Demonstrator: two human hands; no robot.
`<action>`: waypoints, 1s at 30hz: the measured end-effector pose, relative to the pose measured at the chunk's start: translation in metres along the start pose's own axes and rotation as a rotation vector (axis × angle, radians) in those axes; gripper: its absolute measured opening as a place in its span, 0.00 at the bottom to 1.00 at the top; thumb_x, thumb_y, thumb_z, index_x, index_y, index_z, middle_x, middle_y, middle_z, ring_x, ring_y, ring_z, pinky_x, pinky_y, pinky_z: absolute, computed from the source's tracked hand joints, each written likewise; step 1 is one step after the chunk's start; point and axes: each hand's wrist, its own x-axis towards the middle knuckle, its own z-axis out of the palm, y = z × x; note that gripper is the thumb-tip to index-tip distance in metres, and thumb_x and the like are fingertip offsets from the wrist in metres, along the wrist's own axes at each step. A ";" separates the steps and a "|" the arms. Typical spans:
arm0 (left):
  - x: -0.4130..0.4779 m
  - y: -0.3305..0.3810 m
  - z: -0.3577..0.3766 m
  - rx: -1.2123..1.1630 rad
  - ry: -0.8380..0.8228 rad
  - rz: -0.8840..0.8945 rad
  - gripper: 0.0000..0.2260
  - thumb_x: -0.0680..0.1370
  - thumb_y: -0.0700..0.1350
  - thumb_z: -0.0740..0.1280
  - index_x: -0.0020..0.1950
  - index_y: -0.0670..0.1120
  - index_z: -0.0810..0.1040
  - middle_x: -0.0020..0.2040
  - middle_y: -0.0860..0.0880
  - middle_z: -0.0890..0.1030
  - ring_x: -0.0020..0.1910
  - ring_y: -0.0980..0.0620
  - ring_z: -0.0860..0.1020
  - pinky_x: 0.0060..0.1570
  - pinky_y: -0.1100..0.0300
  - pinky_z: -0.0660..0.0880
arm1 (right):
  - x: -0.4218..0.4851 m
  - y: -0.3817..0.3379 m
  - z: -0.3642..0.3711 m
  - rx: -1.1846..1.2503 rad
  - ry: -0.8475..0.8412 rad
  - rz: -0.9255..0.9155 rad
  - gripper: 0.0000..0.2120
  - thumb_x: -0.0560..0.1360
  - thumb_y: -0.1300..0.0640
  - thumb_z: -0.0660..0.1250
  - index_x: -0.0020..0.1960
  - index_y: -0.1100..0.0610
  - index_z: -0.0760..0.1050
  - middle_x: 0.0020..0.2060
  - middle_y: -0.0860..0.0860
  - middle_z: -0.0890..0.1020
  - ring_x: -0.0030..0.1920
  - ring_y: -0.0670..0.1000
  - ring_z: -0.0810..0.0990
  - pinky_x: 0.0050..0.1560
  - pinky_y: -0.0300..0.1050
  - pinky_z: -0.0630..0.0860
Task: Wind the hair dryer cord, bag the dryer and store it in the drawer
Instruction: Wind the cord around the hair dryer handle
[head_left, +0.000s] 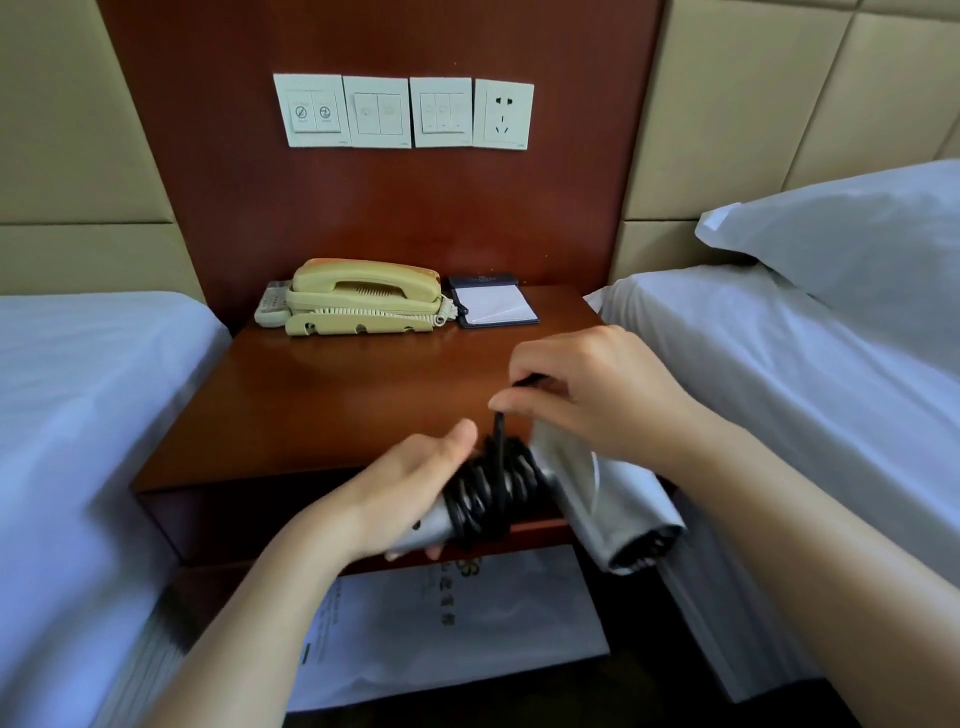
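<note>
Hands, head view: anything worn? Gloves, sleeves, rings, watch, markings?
Nothing worn that shows. The left hand and right hand are bare, with no gloves and no rings on the visible fingers. The forearms are uncovered down to the frame edge, with no sleeves and no watch or band at either wrist. No markings are visible.

Plug (529, 382), seemingly — mostly hidden by right fingers (506, 402).

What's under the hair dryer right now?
A white printed bag lies flat below the hair dryer. The left forearm covers the bag's left side. What the bag rests on is too dark to tell.
</note>
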 end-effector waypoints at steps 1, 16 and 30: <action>-0.001 0.004 0.004 -0.060 -0.072 0.029 0.40 0.70 0.74 0.49 0.37 0.39 0.81 0.23 0.40 0.77 0.23 0.41 0.77 0.32 0.53 0.76 | -0.001 0.004 -0.001 0.035 -0.021 0.043 0.17 0.70 0.39 0.64 0.32 0.50 0.69 0.22 0.45 0.66 0.26 0.47 0.65 0.28 0.45 0.65; 0.007 -0.010 0.010 -0.720 -0.500 0.282 0.30 0.69 0.61 0.71 0.50 0.33 0.73 0.29 0.52 0.77 0.23 0.58 0.73 0.19 0.66 0.61 | -0.026 0.069 0.057 0.910 -0.184 0.891 0.09 0.74 0.59 0.64 0.37 0.53 0.67 0.44 0.56 0.79 0.50 0.52 0.81 0.44 0.37 0.78; 0.021 -0.013 0.001 -1.137 0.112 -0.013 0.26 0.58 0.58 0.78 0.44 0.40 0.80 0.25 0.45 0.73 0.21 0.51 0.73 0.14 0.69 0.63 | -0.017 -0.008 0.056 0.386 0.075 0.390 0.08 0.78 0.59 0.61 0.51 0.51 0.78 0.31 0.49 0.81 0.27 0.50 0.77 0.32 0.48 0.76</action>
